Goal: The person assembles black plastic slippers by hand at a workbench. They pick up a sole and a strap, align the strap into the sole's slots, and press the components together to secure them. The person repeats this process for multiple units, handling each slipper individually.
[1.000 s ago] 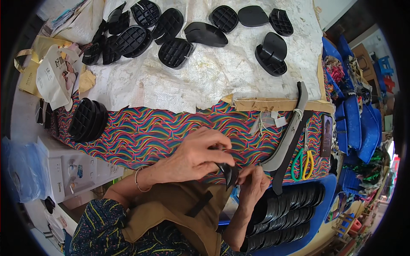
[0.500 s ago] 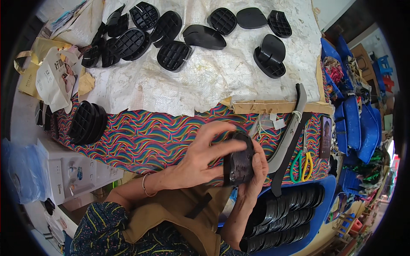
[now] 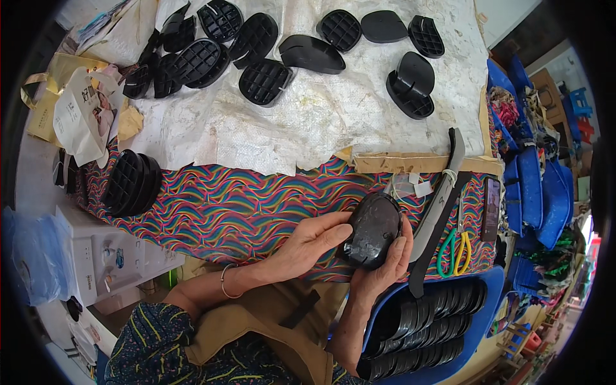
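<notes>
Both hands hold one black moulded heel piece (image 3: 374, 230), oval with a smooth, glossy face turned up, above the near side of the patterned cloth (image 3: 237, 205). My right hand (image 3: 393, 260) wraps its right and lower edge, thumb on the near rim. From the left, my left hand (image 3: 314, 242) closes on its left edge, with the thumb lying on the face; its fingertips are partly hidden. Several similar black pieces (image 3: 265, 82) lie on the white sheet (image 3: 212, 138), some showing gridded undersides. A stack of them (image 3: 131, 184) stands at the cloth's left end.
A blue bin (image 3: 494, 292) packed with rows of black pieces stands at lower right. Scissors (image 3: 455, 247) with green and yellow handles, a phone (image 3: 491, 208) and long curved grey and black strips (image 3: 439, 205) lie on the right. A white cabinet (image 3: 115, 256) is at left.
The heel piece has turned so its smooth face lies more open to view. My left fingers, spread over its top before, have drawn back to its left edge.
</notes>
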`<state>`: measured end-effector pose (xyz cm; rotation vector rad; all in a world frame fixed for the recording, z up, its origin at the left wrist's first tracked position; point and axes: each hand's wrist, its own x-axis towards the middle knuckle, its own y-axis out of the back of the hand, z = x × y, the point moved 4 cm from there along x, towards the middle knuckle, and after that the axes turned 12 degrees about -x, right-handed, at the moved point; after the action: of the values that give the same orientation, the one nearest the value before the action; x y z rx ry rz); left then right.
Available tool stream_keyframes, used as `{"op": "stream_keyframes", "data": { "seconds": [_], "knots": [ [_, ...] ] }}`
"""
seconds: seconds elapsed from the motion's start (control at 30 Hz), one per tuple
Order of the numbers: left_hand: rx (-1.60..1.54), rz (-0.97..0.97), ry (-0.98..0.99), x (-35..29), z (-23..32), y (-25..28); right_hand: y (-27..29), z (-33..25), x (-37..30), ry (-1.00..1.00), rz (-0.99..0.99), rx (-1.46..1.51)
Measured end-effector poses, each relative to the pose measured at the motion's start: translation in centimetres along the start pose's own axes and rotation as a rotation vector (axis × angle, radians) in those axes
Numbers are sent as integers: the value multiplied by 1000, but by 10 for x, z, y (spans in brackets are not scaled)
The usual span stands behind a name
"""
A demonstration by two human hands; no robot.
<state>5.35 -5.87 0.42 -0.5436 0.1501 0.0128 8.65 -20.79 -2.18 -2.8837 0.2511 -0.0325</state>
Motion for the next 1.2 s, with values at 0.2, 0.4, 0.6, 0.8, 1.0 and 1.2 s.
{"op": "stream_keyframes", "data": {
  "seconds": [0.2,0.4,0.6,0.8,1.0,1.2],
  "knots": [
    [-290,-179,-39,1,1,-14,2,5,4,-66,-10,45],
    [-183,-257,-25,3,-16,-10,4,1,8,-132,-88,-11],
    [-177,-195,-130,-6,-17,-16,5,0,7,-123,-158,-90],
    [-247,-169,-125,-8,-13,-16,0,-3,4,-84,-122,-95],
    [-230,-56,-139,-12,-7,-19,2,4,1,-19,-52,-47],
    [237,48,-268,-10,-5,-14,6,6,0,50,28,-183]
  ]
}}
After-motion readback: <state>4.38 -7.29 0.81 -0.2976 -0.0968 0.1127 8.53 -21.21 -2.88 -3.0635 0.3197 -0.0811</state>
